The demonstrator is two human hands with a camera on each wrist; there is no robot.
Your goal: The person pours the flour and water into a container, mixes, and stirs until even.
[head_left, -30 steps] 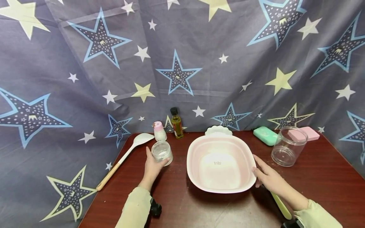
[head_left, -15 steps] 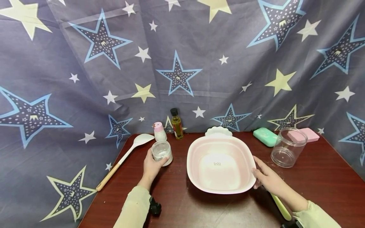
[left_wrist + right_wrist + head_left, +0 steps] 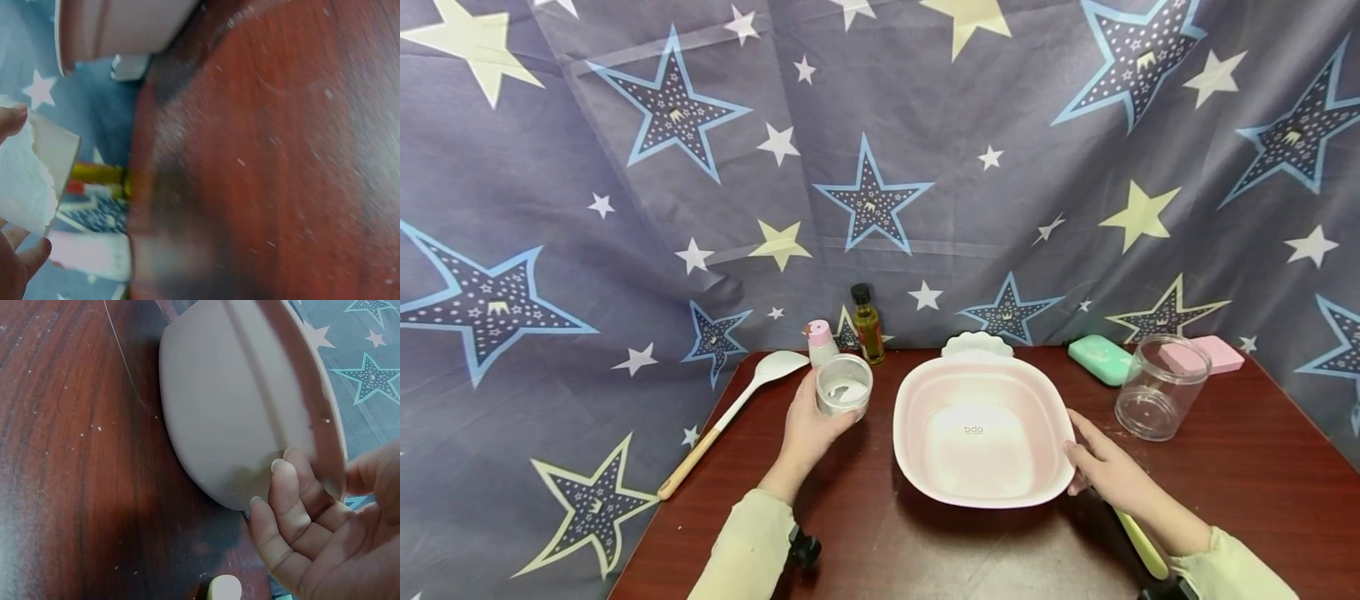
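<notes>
My left hand (image 3: 805,425) grips a small clear jar (image 3: 844,385) with something white inside, thumb on its near side. In the left wrist view the jar (image 3: 40,169) is held up off the tabletop, its white contents sloping along the wall. To the right sits a pink square basin (image 3: 977,479) with rounded corners and a "bdo" mark on its floor. My right hand (image 3: 1105,462) holds the basin's right edge. The right wrist view shows the thumb over the rim and the fingers curled under it, against the basin's outer wall (image 3: 219,400).
A white ladle (image 3: 730,414) with a wooden handle lies at the left. Behind the jar stand a pink-capped shaker (image 3: 820,340) and an oil bottle (image 3: 868,327). A green sponge (image 3: 1101,358), a pink block (image 3: 1217,354) and a large clear jar (image 3: 1156,400) are back right; a green handle (image 3: 1141,546) lies nearer.
My left hand has lifted the small jar from the table and moved it slightly right, toward the basin. My right hand and the basin have stayed in place.
</notes>
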